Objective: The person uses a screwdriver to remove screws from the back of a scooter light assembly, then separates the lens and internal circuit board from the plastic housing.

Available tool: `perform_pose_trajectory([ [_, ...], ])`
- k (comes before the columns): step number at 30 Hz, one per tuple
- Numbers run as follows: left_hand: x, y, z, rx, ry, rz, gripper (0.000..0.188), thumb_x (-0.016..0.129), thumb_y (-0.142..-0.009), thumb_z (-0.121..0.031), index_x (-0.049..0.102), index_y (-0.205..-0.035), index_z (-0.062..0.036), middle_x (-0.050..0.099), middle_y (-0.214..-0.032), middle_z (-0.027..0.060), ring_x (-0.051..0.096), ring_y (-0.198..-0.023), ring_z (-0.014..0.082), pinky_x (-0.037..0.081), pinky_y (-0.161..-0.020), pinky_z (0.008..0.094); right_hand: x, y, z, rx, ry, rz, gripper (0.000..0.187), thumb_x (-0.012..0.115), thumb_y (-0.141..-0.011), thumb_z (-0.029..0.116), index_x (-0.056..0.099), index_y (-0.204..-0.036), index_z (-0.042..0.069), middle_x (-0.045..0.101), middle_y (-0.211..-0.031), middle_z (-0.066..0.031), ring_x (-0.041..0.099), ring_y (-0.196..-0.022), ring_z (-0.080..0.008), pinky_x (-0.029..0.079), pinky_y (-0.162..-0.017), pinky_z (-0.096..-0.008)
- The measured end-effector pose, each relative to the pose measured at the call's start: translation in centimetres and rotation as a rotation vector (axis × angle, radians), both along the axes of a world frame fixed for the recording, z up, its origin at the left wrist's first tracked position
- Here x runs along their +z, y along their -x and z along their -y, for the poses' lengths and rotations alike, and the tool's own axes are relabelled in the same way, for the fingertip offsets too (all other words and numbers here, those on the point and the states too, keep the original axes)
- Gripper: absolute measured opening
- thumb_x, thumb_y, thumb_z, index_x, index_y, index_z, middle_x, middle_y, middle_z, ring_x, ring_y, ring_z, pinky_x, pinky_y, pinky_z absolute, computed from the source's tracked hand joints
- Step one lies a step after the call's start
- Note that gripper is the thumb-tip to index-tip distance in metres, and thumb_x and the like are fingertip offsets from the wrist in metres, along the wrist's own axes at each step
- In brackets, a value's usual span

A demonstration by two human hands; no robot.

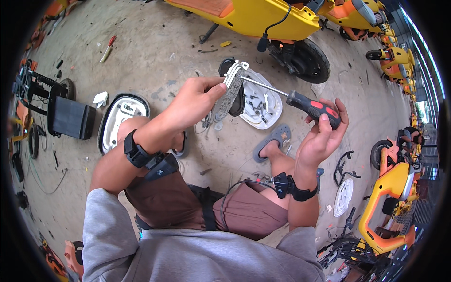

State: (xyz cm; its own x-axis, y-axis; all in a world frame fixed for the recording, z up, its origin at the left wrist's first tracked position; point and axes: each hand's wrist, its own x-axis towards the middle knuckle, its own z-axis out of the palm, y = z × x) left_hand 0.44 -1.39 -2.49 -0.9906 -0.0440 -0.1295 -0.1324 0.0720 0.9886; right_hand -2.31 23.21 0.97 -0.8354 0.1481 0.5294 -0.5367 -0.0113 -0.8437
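Observation:
Between the fingers and thumb of my left hand [193, 99] is a flat part with white ribbed edges and a rough, grey, dirty face [229, 96]. My right hand [322, 136] is closed around the black-and-red handle of a screwdriver [300, 102]. Its metal shaft points left, and the tip meets the upper edge of the part; whether it sits in a screw or slot is too small to tell. Behind the part, on the floor, lie a black oval piece [238, 105] and a white tray [278, 117] with several screws and small fittings in it.
A yellow scooter [256, 18] with a black wheel [307, 61] stands ahead. To the left are a white black-rimmed cover [104, 129], a red-handled tool [110, 43] and a black box [70, 117]. On the right are a black bracket [338, 171], more scooters [385, 209] and another person [411, 135].

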Motion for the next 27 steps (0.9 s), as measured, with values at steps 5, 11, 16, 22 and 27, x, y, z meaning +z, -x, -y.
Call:
perform_pose_trajectory([
  [5,0.7,-0.1,0.0,-0.017,0.008,0.004,0.032,0.050,-0.096,-0.020,0.063,-0.108,0.0076,0.049,-0.066,-0.0017,0.039,-0.061,0.0053,0.034,-0.051,0.0272,-0.1,-0.1,-0.1,-0.012,0.007,0.002,0.041,0.049,-0.088,0.006,0.042,-0.127,-0.002,0.058,-0.110,-0.0195,0.058,-0.088,-0.0179,0.048,-0.066,-0.0274],
  [11,0.0,0.0,0.0,-0.017,-0.031,-0.005,0.032,0.050,-0.096,-0.020,0.063,-0.106,0.0077,0.049,-0.066,-0.0016,0.039,-0.062,0.0054,0.035,-0.051,0.0272,0.0,0.0,-0.1,-0.011,0.018,-0.010,0.040,0.048,-0.087,0.004,0.041,-0.127,-0.002,0.059,-0.109,-0.0205,0.059,-0.087,-0.0178,0.048,-0.065,-0.0274],
  [16,-0.2,0.2,-0.2,-0.012,-0.057,0.009,0.033,0.050,-0.096,-0.020,0.063,-0.110,0.0070,0.050,-0.066,-0.0012,0.040,-0.061,0.0057,0.036,-0.052,0.0278,0.0,0.0,-0.2,-0.020,0.012,-0.011,0.041,0.048,-0.087,0.004,0.042,-0.127,-0.002,0.058,-0.109,-0.0205,0.059,-0.087,-0.0181,0.048,-0.065,-0.0273],
  [22,-0.1,0.2,-0.2,0.006,-0.034,0.009,0.034,0.050,-0.096,-0.020,0.061,-0.114,0.0074,0.051,-0.066,-0.0011,0.041,-0.061,0.0058,0.037,-0.052,0.0279,0.1,0.0,-0.3,-0.044,-0.016,-0.006,0.042,0.049,-0.087,0.011,0.043,-0.127,-0.001,0.058,-0.109,-0.0200,0.057,-0.088,-0.0196,0.047,-0.066,-0.0285],
  [27,1.1,-0.1,0.0,0.047,0.038,0.048,0.035,0.050,-0.096,-0.019,0.060,-0.116,0.0075,0.052,-0.069,-0.0005,0.042,-0.064,0.0058,0.039,-0.056,0.0273,0.1,-0.1,-0.4,-0.017,0.061,-0.015,0.041,0.048,-0.087,0.005,0.041,-0.126,-0.003,0.058,-0.108,-0.0196,0.059,-0.086,-0.0185,0.048,-0.063,-0.0273],
])
